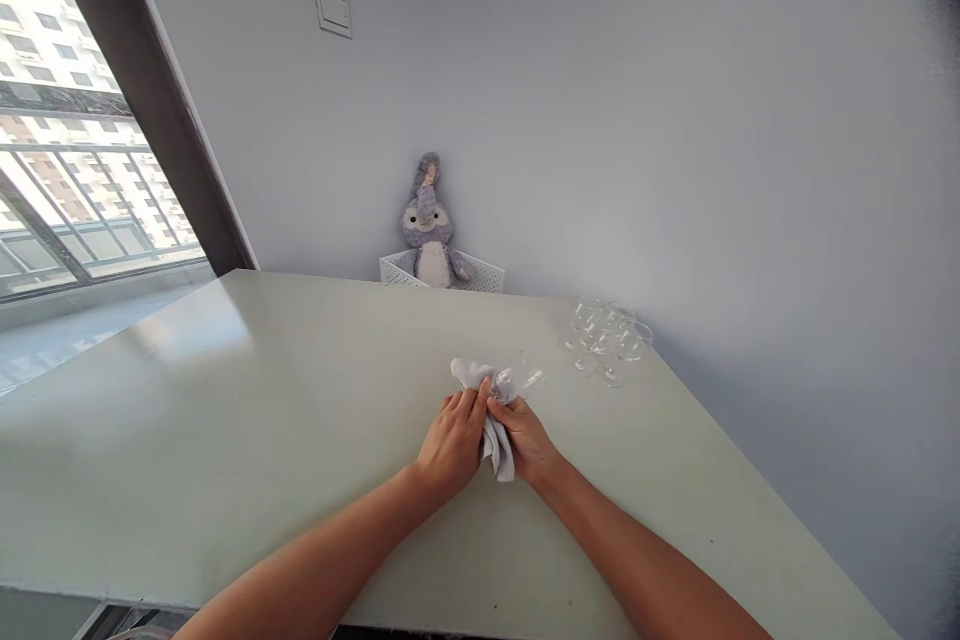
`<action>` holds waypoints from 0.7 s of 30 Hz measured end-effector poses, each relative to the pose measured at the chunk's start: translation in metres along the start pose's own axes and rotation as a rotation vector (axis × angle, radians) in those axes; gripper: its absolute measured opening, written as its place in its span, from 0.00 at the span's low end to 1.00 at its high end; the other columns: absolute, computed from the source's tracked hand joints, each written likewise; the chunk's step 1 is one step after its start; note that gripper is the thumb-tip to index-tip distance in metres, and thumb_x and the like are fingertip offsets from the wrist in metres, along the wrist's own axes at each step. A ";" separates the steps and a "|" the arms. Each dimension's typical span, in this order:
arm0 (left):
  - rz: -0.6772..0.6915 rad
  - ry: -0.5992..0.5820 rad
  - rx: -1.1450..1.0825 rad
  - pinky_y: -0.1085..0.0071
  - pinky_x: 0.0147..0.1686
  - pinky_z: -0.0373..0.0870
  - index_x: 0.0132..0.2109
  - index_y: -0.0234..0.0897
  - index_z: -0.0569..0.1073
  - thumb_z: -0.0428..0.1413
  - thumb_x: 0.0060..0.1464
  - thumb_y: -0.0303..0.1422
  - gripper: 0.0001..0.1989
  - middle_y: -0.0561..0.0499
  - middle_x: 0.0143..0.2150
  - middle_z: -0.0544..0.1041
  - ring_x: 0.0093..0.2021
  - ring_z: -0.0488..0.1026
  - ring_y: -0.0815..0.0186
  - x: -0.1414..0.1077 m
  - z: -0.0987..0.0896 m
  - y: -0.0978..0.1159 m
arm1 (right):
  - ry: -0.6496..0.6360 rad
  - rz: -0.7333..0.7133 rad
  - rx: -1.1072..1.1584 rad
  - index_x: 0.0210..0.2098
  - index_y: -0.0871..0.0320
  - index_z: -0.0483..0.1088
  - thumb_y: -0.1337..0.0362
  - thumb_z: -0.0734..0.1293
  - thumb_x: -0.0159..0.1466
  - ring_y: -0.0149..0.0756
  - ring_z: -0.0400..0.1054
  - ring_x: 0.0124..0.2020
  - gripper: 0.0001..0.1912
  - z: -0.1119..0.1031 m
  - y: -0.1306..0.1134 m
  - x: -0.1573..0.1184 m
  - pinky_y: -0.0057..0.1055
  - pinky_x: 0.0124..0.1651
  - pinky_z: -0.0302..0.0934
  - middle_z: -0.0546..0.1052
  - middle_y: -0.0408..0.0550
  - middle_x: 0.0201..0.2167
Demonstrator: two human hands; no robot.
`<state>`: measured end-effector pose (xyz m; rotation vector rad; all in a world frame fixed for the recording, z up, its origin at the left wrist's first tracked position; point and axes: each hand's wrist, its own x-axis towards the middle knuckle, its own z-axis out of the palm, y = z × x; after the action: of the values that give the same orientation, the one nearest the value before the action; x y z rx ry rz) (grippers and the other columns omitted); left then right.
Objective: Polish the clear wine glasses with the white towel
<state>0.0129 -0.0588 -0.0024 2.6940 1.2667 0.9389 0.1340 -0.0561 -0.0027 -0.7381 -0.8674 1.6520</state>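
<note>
Above the middle of the table, my two hands meet around a clear stemmed glass (pixel 527 376) and a light grey cloth (pixel 498 455). The glass tilts with its bowl toward the far right. My left hand (pixel 453 438) is closed on the cloth, pressing it around the lower part of the glass. My right hand (pixel 531 438) grips the glass from the other side, its thumb against it and cloth hanging beside the palm. The stem and foot of the glass are mostly hidden by fingers and cloth.
Several clear stemmed glasses (pixel 609 335) stand clustered near the right edge of the pale table (pixel 315 370). Behind the far edge, a purple plush rabbit (pixel 432 240) sits in a white perforated basket (pixel 484 274). Walls rise behind and at right; a window (pixel 82 150) is at left.
</note>
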 end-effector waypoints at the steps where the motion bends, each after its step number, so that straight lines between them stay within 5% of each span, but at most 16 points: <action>1: -0.005 0.010 -0.033 0.62 0.41 0.64 0.62 0.35 0.47 0.44 0.49 0.20 0.33 0.42 0.44 0.67 0.43 0.66 0.59 0.000 -0.001 0.001 | -0.007 -0.010 -0.003 0.39 0.59 0.67 0.55 0.69 0.51 0.36 0.68 0.30 0.20 0.001 0.000 0.000 0.30 0.30 0.61 0.74 0.46 0.28; 7: -0.119 0.179 -0.206 0.64 0.41 0.65 0.50 0.44 0.68 0.45 0.54 0.25 0.18 0.46 0.42 0.66 0.42 0.66 0.63 0.007 -0.016 -0.008 | 0.205 -0.087 -0.203 0.31 0.60 0.68 0.55 0.68 0.52 0.28 0.60 0.21 0.15 -0.004 -0.005 0.003 0.25 0.24 0.54 0.69 0.40 0.20; 9: -0.190 0.198 -0.361 0.62 0.45 0.64 0.53 0.44 0.64 0.49 0.54 0.31 0.18 0.46 0.47 0.67 0.46 0.66 0.62 0.009 -0.019 -0.012 | 0.230 -0.133 -0.443 0.27 0.60 0.68 0.56 0.67 0.53 0.28 0.58 0.20 0.12 -0.007 -0.007 0.002 0.25 0.24 0.52 0.68 0.39 0.18; 12: -0.297 0.077 -0.709 0.59 0.49 0.62 0.59 0.43 0.53 0.55 0.49 0.37 0.32 0.44 0.52 0.67 0.52 0.64 0.59 0.010 -0.018 -0.014 | 0.125 -0.230 -0.836 0.28 0.58 0.69 0.57 0.63 0.56 0.32 0.62 0.25 0.11 -0.008 -0.004 0.000 0.26 0.27 0.53 0.71 0.42 0.23; 15: -0.399 0.024 -1.035 0.59 0.49 0.62 0.56 0.40 0.57 0.57 0.47 0.38 0.30 0.41 0.52 0.68 0.52 0.65 0.58 0.010 -0.012 -0.013 | 0.119 -0.285 -1.127 0.31 0.57 0.69 0.57 0.59 0.60 0.35 0.64 0.26 0.12 -0.008 0.003 -0.003 0.27 0.27 0.53 0.72 0.45 0.24; 18: -0.514 0.132 -1.222 0.60 0.48 0.64 0.53 0.39 0.59 0.57 0.47 0.37 0.26 0.40 0.53 0.67 0.53 0.65 0.57 0.012 -0.007 -0.013 | 0.226 -0.343 -1.430 0.37 0.59 0.68 0.57 0.55 0.63 0.39 0.67 0.27 0.15 -0.006 0.010 -0.006 0.30 0.27 0.54 0.74 0.51 0.27; 21: -0.616 0.256 -1.284 0.60 0.48 0.65 0.52 0.39 0.58 0.56 0.49 0.38 0.24 0.39 0.53 0.66 0.52 0.66 0.58 0.016 -0.008 -0.018 | 0.161 -0.452 -1.753 0.46 0.63 0.64 0.64 0.53 0.63 0.43 0.68 0.32 0.16 0.002 0.019 -0.012 0.32 0.28 0.56 0.73 0.59 0.37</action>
<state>0.0042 -0.0371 0.0072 1.1625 0.8795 1.3291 0.1253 -0.0712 -0.0169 -1.5652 -2.1044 0.0610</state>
